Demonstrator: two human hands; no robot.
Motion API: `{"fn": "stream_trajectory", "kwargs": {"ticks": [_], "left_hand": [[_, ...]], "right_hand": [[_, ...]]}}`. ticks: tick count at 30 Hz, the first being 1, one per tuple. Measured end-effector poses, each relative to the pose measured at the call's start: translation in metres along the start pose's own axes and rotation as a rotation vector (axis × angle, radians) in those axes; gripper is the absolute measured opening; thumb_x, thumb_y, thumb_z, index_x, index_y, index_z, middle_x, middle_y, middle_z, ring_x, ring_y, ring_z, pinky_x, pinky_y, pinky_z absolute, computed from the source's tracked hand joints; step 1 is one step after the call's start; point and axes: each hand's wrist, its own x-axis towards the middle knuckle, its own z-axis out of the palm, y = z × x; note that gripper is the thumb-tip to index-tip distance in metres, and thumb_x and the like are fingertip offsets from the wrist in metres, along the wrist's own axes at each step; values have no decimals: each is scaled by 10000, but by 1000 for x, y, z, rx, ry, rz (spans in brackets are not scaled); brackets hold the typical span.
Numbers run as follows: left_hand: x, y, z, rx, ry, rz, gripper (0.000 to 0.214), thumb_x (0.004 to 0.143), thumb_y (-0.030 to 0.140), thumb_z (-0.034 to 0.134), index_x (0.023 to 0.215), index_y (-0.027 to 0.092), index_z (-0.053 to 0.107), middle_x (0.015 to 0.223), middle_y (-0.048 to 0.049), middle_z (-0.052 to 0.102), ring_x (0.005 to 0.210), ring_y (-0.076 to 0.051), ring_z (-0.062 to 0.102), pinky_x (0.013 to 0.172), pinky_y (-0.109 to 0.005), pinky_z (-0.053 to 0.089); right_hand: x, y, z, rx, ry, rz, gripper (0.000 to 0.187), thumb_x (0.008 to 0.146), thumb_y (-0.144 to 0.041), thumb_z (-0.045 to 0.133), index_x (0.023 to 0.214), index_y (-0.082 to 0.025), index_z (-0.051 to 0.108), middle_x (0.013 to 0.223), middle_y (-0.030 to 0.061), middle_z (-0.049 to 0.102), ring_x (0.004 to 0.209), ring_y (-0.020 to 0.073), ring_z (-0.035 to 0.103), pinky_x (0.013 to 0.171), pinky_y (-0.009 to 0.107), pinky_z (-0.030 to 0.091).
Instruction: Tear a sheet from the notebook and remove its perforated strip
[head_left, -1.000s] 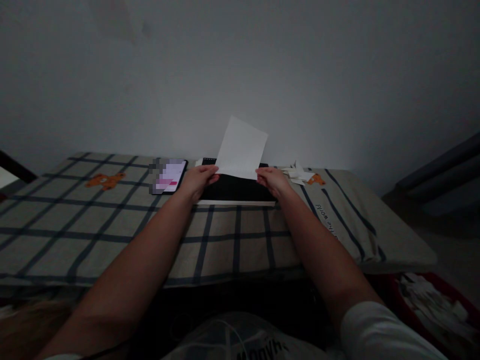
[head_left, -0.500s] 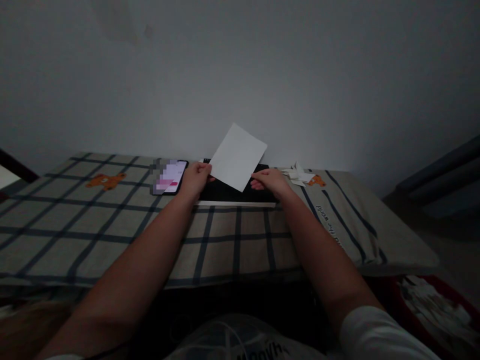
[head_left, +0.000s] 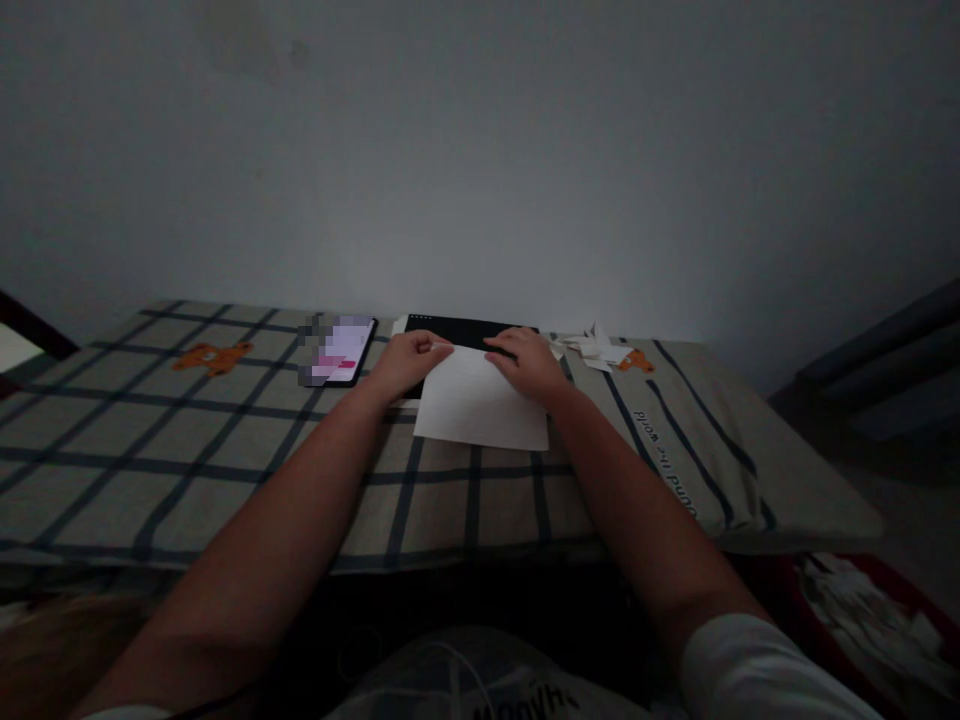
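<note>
A white sheet of paper (head_left: 484, 405) slopes toward me over a black notebook (head_left: 469, 328), its near edge reaching past the notebook's front. At the sheet's far left corner, my left hand (head_left: 409, 362) pinches the edge between thumb and fingers. My right hand (head_left: 529, 365) is closed on the same far edge, farther right, with the fingers curled. Part of the notebook is covered by the paper and both hands. White pages show at the notebook's left side.
A phone with a lit screen (head_left: 341, 350) lies left of the notebook. Folded white paper (head_left: 595, 347) sits to the right. A checked cloth (head_left: 247, 430) covers the table, which meets a grey wall (head_left: 480, 180). A red container (head_left: 780, 600) with white scraps stands below right.
The sheet has turned from a tilted diamond raised above the notebook to lie lower and nearer me. My right hand, earlier at its right lower edge, now grips the far edge with my left.
</note>
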Motion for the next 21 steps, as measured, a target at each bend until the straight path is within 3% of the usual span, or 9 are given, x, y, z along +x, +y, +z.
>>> {"fn": "stream_trajectory", "kwargs": {"ticks": [3,7,15,21], "left_hand": [[-2,0,4,-46,-49,26,194,748,356,692,798,170,713,793,-50,716,719,-161,628,638,-235,479],[-1,-5,9,-134,-83,21,219,753,380,694,834,178,724,826,-56,725,739,-165,641,643,-240,485],[-5,-3,14,-94,-67,77,225,766,385,690,832,183,765,836,-64,747,775,-182,666,710,-268,518],[-10,2,21,-21,-92,94,233,775,368,652,841,177,768,803,-51,744,756,-181,666,663,-253,511]], "right_hand": [[0,-4,5,56,-82,16,237,916,-311,561,1025,-193,736,1013,89,706,964,223,584,892,363,399],[1,-8,7,192,-56,94,169,883,-246,575,865,-186,732,909,64,706,853,177,605,802,299,425],[0,-8,10,272,-69,78,157,846,-220,578,896,-179,722,912,63,697,844,165,597,778,285,431],[0,-15,17,337,-34,108,143,838,-270,590,843,-177,699,851,48,667,777,153,568,713,269,421]]}}
